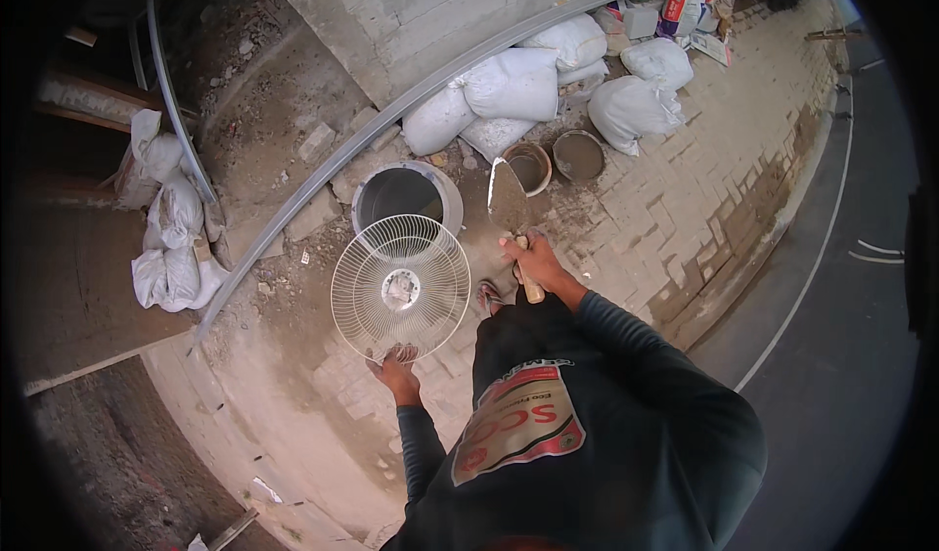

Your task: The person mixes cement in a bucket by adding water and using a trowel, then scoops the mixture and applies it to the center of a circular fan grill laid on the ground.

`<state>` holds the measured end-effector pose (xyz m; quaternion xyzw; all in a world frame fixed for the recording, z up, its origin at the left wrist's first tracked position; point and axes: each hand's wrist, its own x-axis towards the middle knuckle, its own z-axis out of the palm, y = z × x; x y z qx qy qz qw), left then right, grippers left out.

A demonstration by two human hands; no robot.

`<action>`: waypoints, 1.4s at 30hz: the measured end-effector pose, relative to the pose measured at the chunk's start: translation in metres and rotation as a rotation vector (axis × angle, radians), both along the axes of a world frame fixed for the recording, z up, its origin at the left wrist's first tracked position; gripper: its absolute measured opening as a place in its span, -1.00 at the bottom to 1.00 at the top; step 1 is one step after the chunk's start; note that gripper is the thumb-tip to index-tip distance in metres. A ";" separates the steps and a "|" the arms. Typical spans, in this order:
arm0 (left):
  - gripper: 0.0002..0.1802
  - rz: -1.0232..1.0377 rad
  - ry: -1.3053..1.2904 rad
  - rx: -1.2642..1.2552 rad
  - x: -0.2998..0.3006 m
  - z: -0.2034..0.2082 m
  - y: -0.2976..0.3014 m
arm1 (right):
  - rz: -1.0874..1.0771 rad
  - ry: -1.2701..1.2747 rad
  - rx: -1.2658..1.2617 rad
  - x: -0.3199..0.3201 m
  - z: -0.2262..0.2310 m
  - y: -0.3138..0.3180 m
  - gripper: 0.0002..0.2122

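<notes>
My left hand (pixel 396 373) grips the near edge of a round, cream wire fan guard (pixel 401 290). The guard is held out flat, and in view its far edge overlaps the near rim of a wide round tub (pixel 454 199) with dark grey contents. In my right hand (pixel 540 260) is a trowel (pixel 506 199), its wooden handle inside my closed fingers. The blade points away from me and looks coated with grey-brown mortar or dirt. Beyond the blade stand a bucket (pixel 546 181) and a second bucket (pixel 579 155) holding grey-brown material.
White filled sacks (pixel 511 84) are piled behind the buckets, with more sacks (pixel 178 217) at far left. A curved metal rail (pixel 377 126) crosses behind the tub. Boxes and rubbish (pixel 685 13) lie far right. Paving (pixel 626 223) borders a road (pixel 822 355).
</notes>
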<state>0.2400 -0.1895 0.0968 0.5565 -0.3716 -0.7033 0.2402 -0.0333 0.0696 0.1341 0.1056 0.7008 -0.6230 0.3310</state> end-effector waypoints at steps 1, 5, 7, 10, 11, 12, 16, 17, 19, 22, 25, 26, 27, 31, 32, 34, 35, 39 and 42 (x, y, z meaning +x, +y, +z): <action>-0.39 -0.034 -0.032 -0.007 0.002 -0.001 0.003 | -0.044 -0.054 0.013 0.000 -0.001 0.023 -0.55; -0.35 -0.171 -0.117 -0.009 -0.006 0.013 0.012 | -0.250 -0.160 0.124 0.009 0.011 0.105 -0.57; -0.32 -0.238 -0.102 0.017 -0.023 0.010 0.021 | -0.312 -0.168 0.149 0.011 0.010 0.152 -0.63; -0.25 -0.307 -0.063 0.049 -0.065 -0.007 0.040 | -0.345 -0.138 0.162 0.016 0.002 0.221 -0.72; -0.22 -0.317 -0.066 0.056 -0.084 -0.016 0.048 | -0.363 -0.125 0.193 0.016 -0.001 0.239 -0.73; -0.19 -0.324 -0.071 0.060 -0.102 -0.025 0.057 | -0.377 -0.114 0.223 0.014 -0.007 0.256 -0.74; -0.12 -0.434 -0.036 0.092 -0.182 -0.050 0.106 | -0.378 -0.185 0.274 -0.015 -0.013 0.313 -0.75; -0.12 -0.422 -0.081 0.078 -0.208 -0.037 0.134 | -0.369 -0.179 0.282 -0.027 -0.008 0.324 -0.76; -0.13 -0.412 -0.133 0.065 -0.237 -0.044 0.178 | -0.314 -0.163 0.319 -0.058 -0.021 0.359 -0.77; -0.14 -0.410 -0.161 0.068 -0.276 -0.078 0.246 | -0.068 0.040 0.462 -0.115 -0.083 0.418 -0.74; -0.15 -0.359 -0.245 0.081 -0.307 -0.098 0.322 | 0.208 0.253 0.564 -0.193 -0.169 0.461 -0.67; -0.17 -0.323 -0.267 0.102 -0.309 -0.109 0.346 | 0.308 0.347 0.571 -0.212 -0.201 0.468 -0.65; -0.18 -0.286 -0.291 0.122 -0.310 -0.121 0.368 | 0.352 0.272 0.579 -0.239 -0.226 0.471 -0.64; -0.18 -0.095 -0.407 0.234 -0.342 -0.162 0.451 | 0.665 0.258 0.617 -0.351 -0.349 0.464 -0.63; -0.17 -0.061 -0.425 0.263 -0.345 -0.178 0.466 | 0.728 0.333 0.689 -0.375 -0.379 0.456 -0.68; -0.16 -0.039 -0.442 0.267 -0.354 -0.204 0.494 | 0.835 0.396 0.821 -0.426 -0.429 0.429 -0.74; -0.15 -0.030 -0.451 0.264 -0.359 -0.217 0.504 | 0.878 0.383 0.882 -0.451 -0.453 0.411 -0.76; -0.15 -0.014 -0.506 0.304 -0.385 -0.252 0.532 | 0.944 0.497 0.898 -0.474 -0.556 0.377 -0.80; -0.14 0.028 -0.523 0.287 -0.384 -0.264 0.531 | 1.084 0.450 0.867 -0.440 -0.573 0.355 -0.77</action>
